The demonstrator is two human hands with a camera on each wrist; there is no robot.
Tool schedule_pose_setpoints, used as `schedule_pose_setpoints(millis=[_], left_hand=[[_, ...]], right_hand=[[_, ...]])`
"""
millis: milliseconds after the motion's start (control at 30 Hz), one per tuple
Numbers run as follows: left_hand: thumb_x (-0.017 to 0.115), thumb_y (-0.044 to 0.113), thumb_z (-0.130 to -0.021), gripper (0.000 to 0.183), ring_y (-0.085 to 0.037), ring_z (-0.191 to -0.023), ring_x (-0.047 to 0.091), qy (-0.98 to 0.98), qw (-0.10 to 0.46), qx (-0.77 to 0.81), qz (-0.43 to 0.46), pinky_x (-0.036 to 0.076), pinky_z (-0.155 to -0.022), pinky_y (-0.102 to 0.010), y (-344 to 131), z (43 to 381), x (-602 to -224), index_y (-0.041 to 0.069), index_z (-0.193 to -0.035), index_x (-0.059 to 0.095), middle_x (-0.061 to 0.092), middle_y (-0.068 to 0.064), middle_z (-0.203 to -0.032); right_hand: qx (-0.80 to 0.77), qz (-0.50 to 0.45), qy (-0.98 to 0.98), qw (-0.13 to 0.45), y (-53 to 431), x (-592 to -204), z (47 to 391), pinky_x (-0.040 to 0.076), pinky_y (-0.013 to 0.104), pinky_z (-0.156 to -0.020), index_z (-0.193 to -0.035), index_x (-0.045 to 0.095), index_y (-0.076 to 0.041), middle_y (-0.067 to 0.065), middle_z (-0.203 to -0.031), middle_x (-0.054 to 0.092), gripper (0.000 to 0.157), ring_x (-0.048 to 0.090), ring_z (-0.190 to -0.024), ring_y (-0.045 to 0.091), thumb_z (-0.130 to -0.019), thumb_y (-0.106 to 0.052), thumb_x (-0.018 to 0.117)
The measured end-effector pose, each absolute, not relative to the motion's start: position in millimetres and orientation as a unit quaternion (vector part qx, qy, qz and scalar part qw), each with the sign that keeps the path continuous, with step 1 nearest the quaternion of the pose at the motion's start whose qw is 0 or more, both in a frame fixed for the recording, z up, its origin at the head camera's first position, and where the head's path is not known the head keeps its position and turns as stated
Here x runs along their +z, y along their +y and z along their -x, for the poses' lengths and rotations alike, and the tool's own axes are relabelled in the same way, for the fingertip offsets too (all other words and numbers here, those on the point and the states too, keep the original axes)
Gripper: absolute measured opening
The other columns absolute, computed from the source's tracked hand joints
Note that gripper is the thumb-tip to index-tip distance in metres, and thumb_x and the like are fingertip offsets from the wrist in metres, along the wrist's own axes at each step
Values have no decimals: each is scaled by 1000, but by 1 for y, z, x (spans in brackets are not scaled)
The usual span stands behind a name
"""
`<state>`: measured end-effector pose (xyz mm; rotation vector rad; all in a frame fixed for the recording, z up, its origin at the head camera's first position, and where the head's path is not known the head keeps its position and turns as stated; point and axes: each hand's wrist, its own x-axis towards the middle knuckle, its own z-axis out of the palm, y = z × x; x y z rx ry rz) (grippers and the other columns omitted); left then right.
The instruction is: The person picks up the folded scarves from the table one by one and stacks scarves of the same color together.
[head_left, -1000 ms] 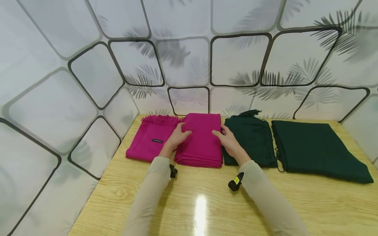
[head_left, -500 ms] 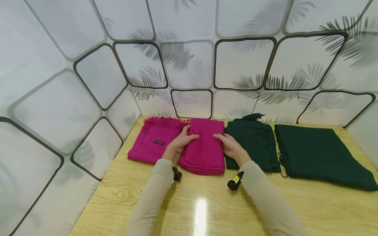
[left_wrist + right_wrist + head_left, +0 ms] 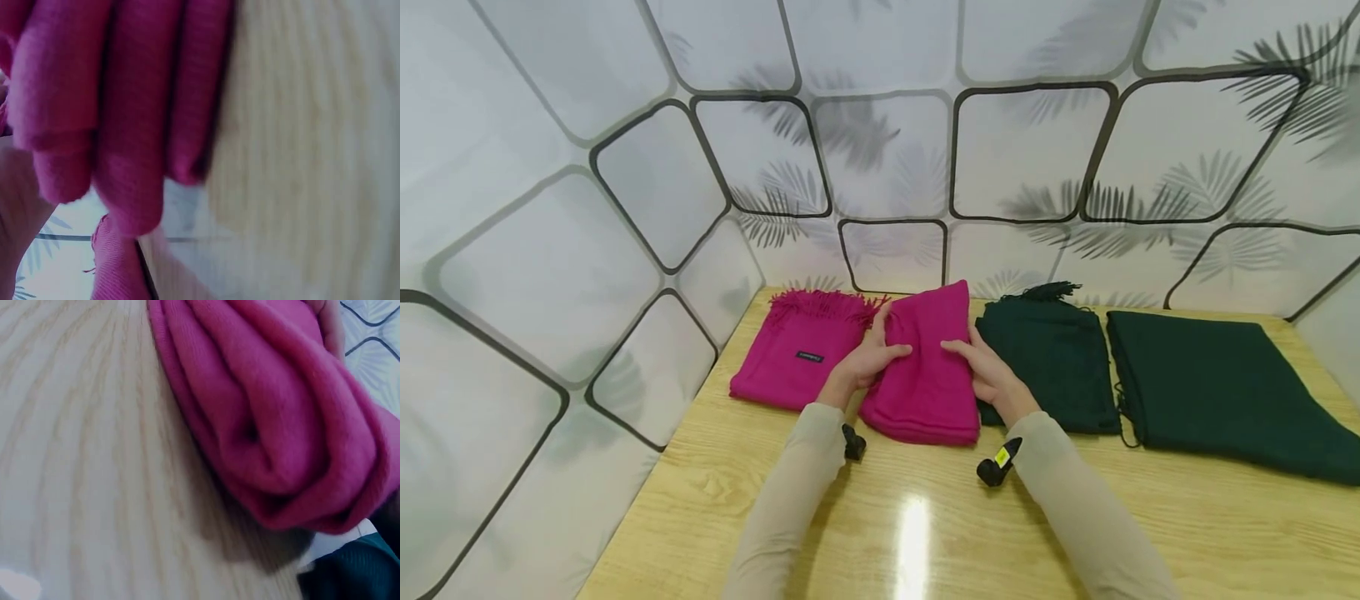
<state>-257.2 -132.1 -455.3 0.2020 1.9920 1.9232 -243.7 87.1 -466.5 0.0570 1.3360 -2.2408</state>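
A folded magenta scarf (image 3: 932,400) lies between both hands in the head view. My left hand (image 3: 868,358) grips its left side, thumb on top and fingers down along the edge. The right side is held the same way by my right hand (image 3: 988,371). Creases run between the thumbs, and the far right corner points up. Stacked soft layers of the scarf (image 3: 131,112) show at its near end in the left wrist view. In the right wrist view, the scarf's rounded folds (image 3: 275,425) bulge above a shadow on the wood. The fingertips are mostly hidden.
Left of it lies a fringed magenta scarf (image 3: 786,379) with a black label. To the right are a dark green tasselled scarf (image 3: 1060,367) and a larger dark green folded cloth (image 3: 1217,383). All rest on a wooden table (image 3: 820,533) against a patterned wall covering (image 3: 1030,150).
Both hands have tightened on the middle scarf's sides. Its flat top has creased and bunched, and its far right corner has risen. The view has shifted slightly.
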Motion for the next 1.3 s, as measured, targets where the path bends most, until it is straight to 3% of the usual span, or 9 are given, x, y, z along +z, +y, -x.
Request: schedule_pose_setpoints(millis=[233, 533, 900, 1300], left_hand=[[55, -4, -96, 84, -30, -141, 30, 685, 188, 699, -84, 40, -102, -42, -137, 253, -451, 30, -160, 12, 12, -8, -163], [61, 6, -97, 73, -29, -135, 39, 672, 159, 717, -94, 49, -91, -38, -142, 246, -432, 32, -156, 28, 27, -6, -157], [61, -4, -93, 78, -28, -136, 37, 635, 107, 752, -142, 48, -95, -38, -140, 223, -420, 29, -156, 29, 25, -4, -157], [60, -5, -90, 78, -29, -135, 39, 591, 67, 776, -211, 51, -94, -34, -133, 192, -400, 26, -155, 30, 25, 1, -158]], right_hand=[[-840, -1, 474, 265, 96, -467, 237, 48, 38, -96, -158, 2, -43, 8, -159, 20, 86, 34, -137, 30, -100, 2, 48], [-857, 64, 451, 242, 105, -447, 226, 51, 34, -94, -158, 6, -43, 7, -154, 22, 84, 39, -130, 25, -100, 7, 40], [-867, 128, 428, 222, 116, -424, 204, 52, 34, -95, -159, 9, -31, 6, -147, 34, 81, 51, -125, 20, -98, 15, 36], [-870, 200, 398, 209, 127, -403, 173, 53, 36, -95, -159, 9, -29, 6, -145, 38, 80, 54, -125, 21, -98, 17, 31]])
